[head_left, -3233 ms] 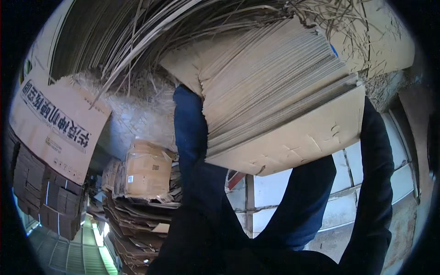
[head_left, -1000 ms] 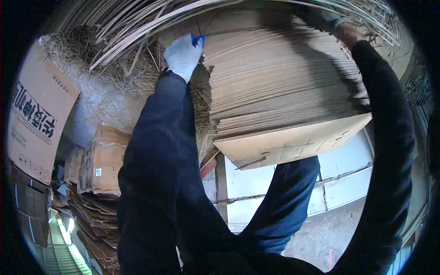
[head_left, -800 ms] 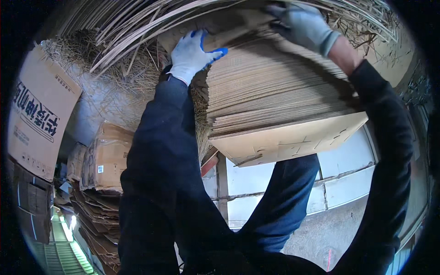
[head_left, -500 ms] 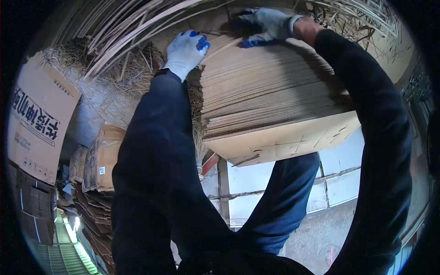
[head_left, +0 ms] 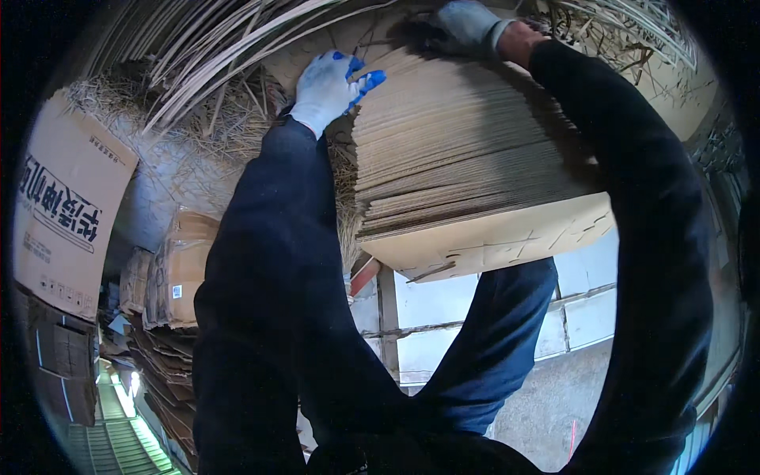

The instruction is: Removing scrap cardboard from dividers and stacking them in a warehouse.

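Note:
A thick stack of brown cardboard sheets (head_left: 475, 134) lies before me, its layered edges facing up and one flat printed-side sheet nearest my legs. My left hand (head_left: 328, 91), in a white glove with blue fingertips, rests at the stack's far left corner, fingers apart and nothing visible in them. My right hand (head_left: 467, 30), gloved the same way, is at the far edge of the stack. Its fingers sink into a dark, blurred patch, so what they touch or hold cannot be made out.
Thin pale strips (head_left: 229, 55) and straw-like scraps (head_left: 214, 119) lie to the far left, with more strips (head_left: 625, 32) at the far right. A printed carton (head_left: 71, 206), a taped box (head_left: 190, 261) and flattened cardboard (head_left: 162, 364) stand at the left. White tiles (head_left: 427, 317) show below.
My right hand has moved farther away, toward the far edge, and its fingers have gone into the dark patch. My left hand has shifted slightly right, its thumb now stretched out over the corner.

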`<state>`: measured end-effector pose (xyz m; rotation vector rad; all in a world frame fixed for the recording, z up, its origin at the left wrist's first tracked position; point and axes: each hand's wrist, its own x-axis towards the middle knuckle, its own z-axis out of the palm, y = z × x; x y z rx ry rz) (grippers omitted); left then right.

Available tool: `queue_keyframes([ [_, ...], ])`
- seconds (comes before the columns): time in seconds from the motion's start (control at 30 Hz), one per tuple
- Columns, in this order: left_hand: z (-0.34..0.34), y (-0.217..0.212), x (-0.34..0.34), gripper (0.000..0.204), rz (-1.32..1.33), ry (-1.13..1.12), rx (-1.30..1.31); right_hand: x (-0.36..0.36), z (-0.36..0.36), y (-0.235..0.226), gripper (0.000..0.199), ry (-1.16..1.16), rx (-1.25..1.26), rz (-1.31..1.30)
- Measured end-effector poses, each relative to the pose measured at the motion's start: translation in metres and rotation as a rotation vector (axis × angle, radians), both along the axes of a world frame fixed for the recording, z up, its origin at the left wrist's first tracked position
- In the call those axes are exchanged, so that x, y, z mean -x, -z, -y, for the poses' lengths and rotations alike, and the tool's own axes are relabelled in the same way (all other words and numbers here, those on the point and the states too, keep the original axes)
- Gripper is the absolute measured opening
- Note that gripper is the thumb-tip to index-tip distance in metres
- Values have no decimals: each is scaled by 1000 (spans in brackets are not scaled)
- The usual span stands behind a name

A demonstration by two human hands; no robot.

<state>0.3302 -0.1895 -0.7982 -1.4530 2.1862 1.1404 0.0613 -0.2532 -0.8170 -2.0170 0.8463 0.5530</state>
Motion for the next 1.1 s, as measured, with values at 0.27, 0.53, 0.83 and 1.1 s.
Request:
queue_keyframes([
  [0.27, 5, 5, 3, 48, 99, 53, -7, 1, 5, -14, 53, 140, -25, 147],
  [0.53, 32, 18, 21, 47, 223, 48, 57, 19, 4, 8, 44, 118, -85, -90],
  [0.83, 11, -4, 7, 62, -10, 42, -78, 6, 14, -20, 36, 146, -87, 77],
  [1.1, 7, 25, -3, 29, -177, 275, 187, 15, 17, -6, 41, 171, -25, 106],
])
